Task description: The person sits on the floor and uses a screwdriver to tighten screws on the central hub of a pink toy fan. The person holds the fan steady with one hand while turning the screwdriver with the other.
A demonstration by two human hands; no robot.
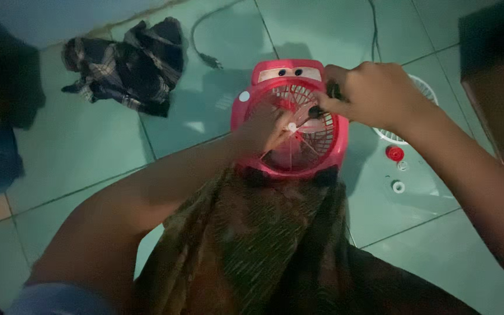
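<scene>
Below, a green tiled floor (88,151) holds a crumpled plaid cloth (129,64) and a red toy-faced fan (290,116) propped against a patterned cloth lap. Right hand (374,93) grips a dark screwdriver (322,108) at the grille; left hand (263,128) pinches the hub. Small caps (395,153) lie beside it.

Dim room, cool green-blue cast.
Soft shadows pool at the corners; the hands look slightly blurred, colours murky, grain throughout, no glare anywhere.
</scene>
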